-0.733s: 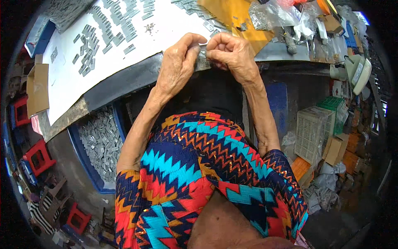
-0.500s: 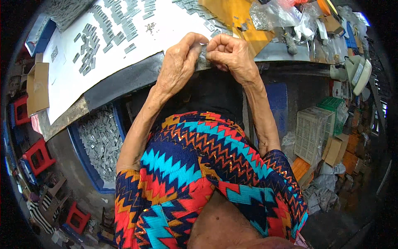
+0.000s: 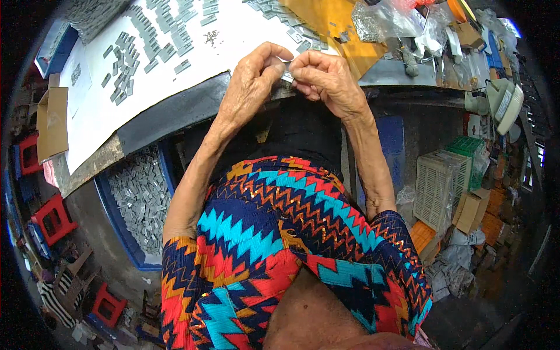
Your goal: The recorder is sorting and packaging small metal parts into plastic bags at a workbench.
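At the table's front edge, my left hand (image 3: 249,87) and my right hand (image 3: 331,83) meet over one small grey rectangular piece (image 3: 287,76). Thumb and fingers of each hand pinch it from either side, and the fingertips cover much of it. Whether a smaller part is pinched with it, I cannot tell. Beyond my hands, a small scatter of tiny brownish metal bits (image 3: 211,38) lies on the white sheet (image 3: 201,64). Many similar grey pieces (image 3: 167,52) spread in rows and loose groups to the left of those bits.
Below the table's left side, a blue tray (image 3: 108,213) holds a heap of grey pieces (image 3: 140,198). An open cardboard box (image 3: 52,122) hangs at the left edge. Yellow-brown paper (image 3: 326,23) and plastic bags (image 3: 391,26) cover the far right. Red stools (image 3: 53,220) stand at left.
My left hand has shifted slightly up and left, and my right fingers have turned a little. More of the grey piece now shows between the fingertips.
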`<action>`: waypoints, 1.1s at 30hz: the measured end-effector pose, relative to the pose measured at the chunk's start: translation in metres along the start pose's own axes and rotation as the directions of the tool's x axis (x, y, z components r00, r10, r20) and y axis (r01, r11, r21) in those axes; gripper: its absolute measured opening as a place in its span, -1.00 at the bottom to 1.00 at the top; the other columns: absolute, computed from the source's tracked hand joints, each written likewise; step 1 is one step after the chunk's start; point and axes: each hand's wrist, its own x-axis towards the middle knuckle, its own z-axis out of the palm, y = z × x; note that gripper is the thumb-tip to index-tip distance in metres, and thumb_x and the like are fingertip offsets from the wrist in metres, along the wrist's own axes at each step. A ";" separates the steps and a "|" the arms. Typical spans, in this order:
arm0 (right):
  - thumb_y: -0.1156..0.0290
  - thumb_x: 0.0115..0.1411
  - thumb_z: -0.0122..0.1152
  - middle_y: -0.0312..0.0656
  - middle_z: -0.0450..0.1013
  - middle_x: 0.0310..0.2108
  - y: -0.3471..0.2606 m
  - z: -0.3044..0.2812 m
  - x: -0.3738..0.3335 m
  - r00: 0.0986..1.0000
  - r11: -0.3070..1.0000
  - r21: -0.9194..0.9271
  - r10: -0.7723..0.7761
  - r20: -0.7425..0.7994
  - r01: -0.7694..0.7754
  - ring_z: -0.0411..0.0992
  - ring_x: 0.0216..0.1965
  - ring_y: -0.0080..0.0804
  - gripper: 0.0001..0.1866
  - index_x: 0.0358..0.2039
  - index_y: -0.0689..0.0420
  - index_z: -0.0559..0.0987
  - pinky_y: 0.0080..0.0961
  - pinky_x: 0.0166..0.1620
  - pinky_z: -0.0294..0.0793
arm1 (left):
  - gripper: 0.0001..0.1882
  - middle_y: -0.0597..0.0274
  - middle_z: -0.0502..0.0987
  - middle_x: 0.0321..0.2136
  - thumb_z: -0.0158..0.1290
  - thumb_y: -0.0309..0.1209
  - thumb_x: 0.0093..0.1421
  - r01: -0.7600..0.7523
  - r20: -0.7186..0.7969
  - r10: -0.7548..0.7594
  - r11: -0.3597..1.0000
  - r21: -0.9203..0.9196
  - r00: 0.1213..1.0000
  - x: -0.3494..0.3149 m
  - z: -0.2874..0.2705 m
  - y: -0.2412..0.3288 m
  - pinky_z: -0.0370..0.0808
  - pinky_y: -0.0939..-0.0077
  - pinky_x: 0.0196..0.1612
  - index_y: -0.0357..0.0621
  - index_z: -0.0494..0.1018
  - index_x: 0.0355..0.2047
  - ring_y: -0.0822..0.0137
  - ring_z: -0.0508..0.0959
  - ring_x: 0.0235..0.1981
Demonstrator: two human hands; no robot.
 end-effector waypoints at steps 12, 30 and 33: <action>0.50 -0.01 0.14 -0.32 0.37 -0.66 0.002 0.005 0.002 0.995 0.993 -0.110 -0.061 -0.074 0.052 0.28 -0.68 -0.70 -0.92 -0.50 0.24 0.48 -0.80 -0.65 0.24 | -0.81 0.30 0.43 -0.41 -0.14 -0.46 0.13 0.017 -0.007 -0.017 0.997 0.071 1.000 0.002 -0.001 -0.003 0.32 0.66 -0.22 -0.30 0.35 -0.27 0.52 0.40 -0.34; 0.50 0.02 0.11 -0.40 0.33 -0.67 -0.022 -0.007 0.010 0.993 0.995 -0.065 -0.075 -0.091 0.069 0.24 -0.68 -0.75 -0.93 -0.50 0.23 0.47 -0.81 -0.64 0.17 | -0.81 0.13 0.51 -0.52 0.10 -0.51 -0.02 -0.425 0.171 0.392 0.785 0.450 0.904 0.022 -0.018 0.023 0.40 0.54 -0.49 -0.22 0.45 -0.33 0.32 0.45 -0.60; 0.50 0.05 0.10 -0.35 0.37 -0.63 -0.024 -0.013 0.019 0.993 0.995 -0.050 -0.092 -0.080 0.088 0.28 -0.65 -0.73 -0.91 -0.45 0.26 0.48 -0.83 -0.62 0.24 | -0.81 0.15 0.51 -0.52 0.09 -0.50 -0.01 -0.409 0.178 0.369 0.795 0.448 0.912 0.032 -0.026 0.024 0.39 0.56 -0.51 -0.24 0.45 -0.33 0.35 0.45 -0.60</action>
